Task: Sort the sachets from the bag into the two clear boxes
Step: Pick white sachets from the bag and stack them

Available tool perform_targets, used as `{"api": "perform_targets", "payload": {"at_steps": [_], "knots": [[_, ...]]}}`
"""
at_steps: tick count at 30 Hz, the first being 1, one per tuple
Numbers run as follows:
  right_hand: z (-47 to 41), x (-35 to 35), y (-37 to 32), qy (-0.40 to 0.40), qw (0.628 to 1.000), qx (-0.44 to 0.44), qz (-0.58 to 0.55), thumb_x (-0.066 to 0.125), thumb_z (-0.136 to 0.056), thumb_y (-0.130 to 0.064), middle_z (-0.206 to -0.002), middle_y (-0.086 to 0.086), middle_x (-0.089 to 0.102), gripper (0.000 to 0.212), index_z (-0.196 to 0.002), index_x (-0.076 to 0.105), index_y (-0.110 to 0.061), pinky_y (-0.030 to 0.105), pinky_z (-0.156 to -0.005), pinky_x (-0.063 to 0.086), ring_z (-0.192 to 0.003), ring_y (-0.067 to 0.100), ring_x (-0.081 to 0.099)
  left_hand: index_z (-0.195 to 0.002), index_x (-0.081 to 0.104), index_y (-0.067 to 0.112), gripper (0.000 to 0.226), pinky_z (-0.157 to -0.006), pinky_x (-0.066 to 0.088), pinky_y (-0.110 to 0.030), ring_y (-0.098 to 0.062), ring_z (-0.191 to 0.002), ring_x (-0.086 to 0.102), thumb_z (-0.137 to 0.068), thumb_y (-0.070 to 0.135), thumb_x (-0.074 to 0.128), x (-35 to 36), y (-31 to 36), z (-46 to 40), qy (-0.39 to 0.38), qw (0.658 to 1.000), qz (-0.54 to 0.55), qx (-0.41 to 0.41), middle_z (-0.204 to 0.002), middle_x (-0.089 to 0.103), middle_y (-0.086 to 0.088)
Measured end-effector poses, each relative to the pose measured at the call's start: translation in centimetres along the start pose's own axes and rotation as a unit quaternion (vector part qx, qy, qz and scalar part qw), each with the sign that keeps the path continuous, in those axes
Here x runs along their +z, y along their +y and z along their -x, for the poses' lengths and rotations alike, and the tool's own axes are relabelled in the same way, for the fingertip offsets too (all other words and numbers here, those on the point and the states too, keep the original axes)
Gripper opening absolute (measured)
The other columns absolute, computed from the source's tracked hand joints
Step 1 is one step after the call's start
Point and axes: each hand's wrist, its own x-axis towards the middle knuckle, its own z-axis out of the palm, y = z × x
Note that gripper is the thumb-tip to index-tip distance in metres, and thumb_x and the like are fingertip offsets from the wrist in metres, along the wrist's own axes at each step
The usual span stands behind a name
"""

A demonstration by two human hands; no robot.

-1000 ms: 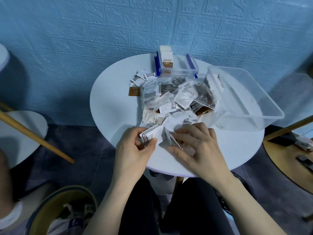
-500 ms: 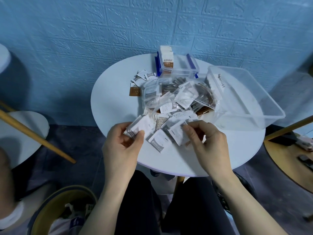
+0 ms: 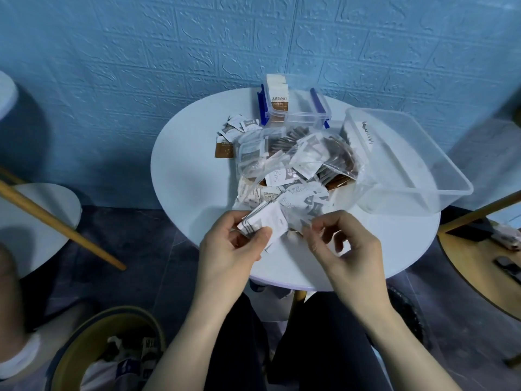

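Sitting at the round white table (image 3: 191,176), a person works over its near edge. On the table's far left lie a few loose sachets (image 3: 235,128), one brown. Toward the near edge, the left hand (image 3: 234,249) grips a small stack of white sachets (image 3: 262,221), thumb pressed on top and fingers curled beneath. At the table's middle, the clear plastic bag (image 3: 298,159) lies open, white and brown sachets spilling toward the hands. Behind it stands a small clear box with blue clips (image 3: 293,108), sachets upright inside. The right hand (image 3: 346,249) hovers beside the stack, fingertips curled together; whether they pinch anything cannot be told. A larger clear box (image 3: 417,165) sits tilted at the table's right.
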Motion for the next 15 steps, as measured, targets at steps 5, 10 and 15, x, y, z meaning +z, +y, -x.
{"api": "perform_targets", "payload": {"at_steps": [5,10,15], "knots": [[1.0,0.7,0.3,0.003,0.994,0.075,-0.076,0.070,-0.085,-0.009,-0.068,-0.007,0.061,0.018,-0.076,0.060,-0.020,0.017,-0.055,0.040,-0.057,0.007,0.051,-0.095,0.066,0.026,0.022,-0.045,0.040,-0.014,-0.007,-0.049,0.058,-0.079,0.015,0.076,0.6,-0.6,0.0,-0.006,1.000,-0.026,-0.014,-0.064,0.067,0.008],[-0.2,-0.2,0.6,0.046,0.962,0.158,-0.219,0.064,-0.087,-0.006,-0.055,-0.003,0.057,0.011,-0.080,0.058,-0.013,0.016,-0.044,0.036,-0.045,0.011,0.047,-0.094,0.066,0.020,0.019,-0.045,0.040,-0.016,-0.009,-0.048,0.058,-0.080,0.012,0.075,-0.2,-0.8,-0.4,0.007,0.999,-0.035,-0.011,-0.064,0.067,0.005],[-0.4,-0.4,1.0,0.016,0.953,0.173,-0.246,0.061,-0.088,-0.001,-0.056,-0.001,0.055,0.007,-0.090,0.060,-0.008,0.018,-0.044,0.037,-0.048,0.013,0.047,-0.092,0.066,0.020,0.018,-0.045,0.040,-0.016,-0.009,-0.047,0.057,-0.079,0.010,0.075,-0.3,-0.6,-0.4,0.000,1.000,-0.025,-0.010,-0.064,0.067,0.005]]}}
